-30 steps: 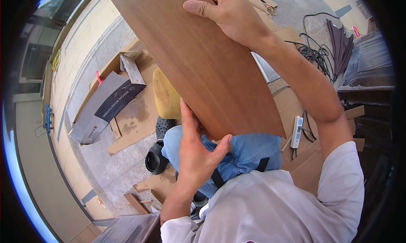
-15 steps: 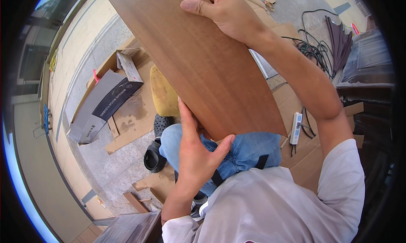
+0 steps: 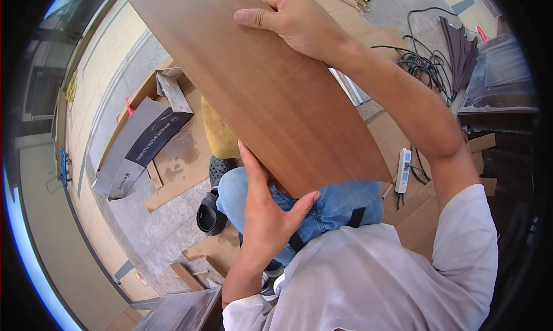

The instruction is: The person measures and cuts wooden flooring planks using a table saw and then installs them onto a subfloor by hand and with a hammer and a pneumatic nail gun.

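Note:
A long brown wooden plank [image 3: 276,112] slants from the upper left down over my jeans-covered legs [image 3: 357,210]. My right hand [image 3: 296,28] grips its upper right edge, thumb lying across the face and fingers curled out of sight. My left hand [image 3: 262,207] holds the near left corner, its thumb by the bottom edge and fingers along the left side and underneath. Partly covered by the plank, a worn yellow object [image 3: 219,132] lies beyond my left hand; what it is I cannot tell. Dark clogs [image 3: 210,216] are beside my left knee.
An opened flooring carton [image 3: 144,141] lies on cardboard [image 3: 161,193] to the left, near a glass-fronted wall [image 3: 40,100]. To the right are coiled cables [image 3: 426,69], a white power strip [image 3: 403,169], a folded dark umbrella [image 3: 458,54] and plastic-covered dark items [image 3: 498,77]. Wood offcuts [image 3: 187,276] lie lower left.
The plank's far end and my right hand have shifted slightly left and down in the view. My left hand keeps its hold at the near corner.

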